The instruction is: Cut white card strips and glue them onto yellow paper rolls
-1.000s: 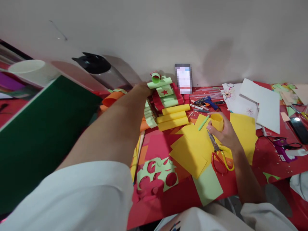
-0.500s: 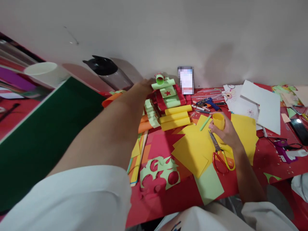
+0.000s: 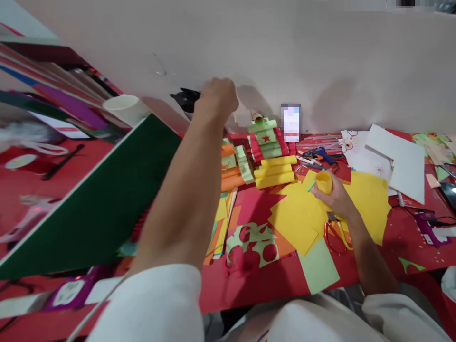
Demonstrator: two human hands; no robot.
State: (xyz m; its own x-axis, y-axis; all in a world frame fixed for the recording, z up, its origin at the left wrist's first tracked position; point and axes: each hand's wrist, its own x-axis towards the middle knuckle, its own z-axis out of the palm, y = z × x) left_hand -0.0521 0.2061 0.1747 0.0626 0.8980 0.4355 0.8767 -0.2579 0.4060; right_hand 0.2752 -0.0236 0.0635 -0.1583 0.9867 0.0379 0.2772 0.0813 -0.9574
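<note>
My left hand point(image 3: 219, 97) is raised near the wall beside a black-lidded bottle point(image 3: 187, 99). Its fingers are curled closed, and what they hold, if anything, is hidden. My right hand point(image 3: 338, 197) grips an upright yellow paper roll point(image 3: 323, 184) above yellow sheets point(image 3: 295, 213). A thin light green strip point(image 3: 311, 186) shows beside my right fingertips. Below that hand lie scissors point(image 3: 339, 236) with red and yellow handles. Between my hands stands a stack of green and red paper rolls with a star point(image 3: 265, 138), and yellow rolls point(image 3: 275, 180) lie in front.
A dark green board point(image 3: 107, 199) slants across the left, with a white cup point(image 3: 126, 108) behind it. A blue glue gun point(image 3: 323, 154) and a phone point(image 3: 291, 122) are at the back. White foam board pieces point(image 3: 409, 164) lie right, cut-out green paper point(image 3: 233, 247) in front.
My left hand has come up from behind the green rolls to a higher spot near the wall, closed. The view has shifted left. My right hand still holds the yellow roll.
</note>
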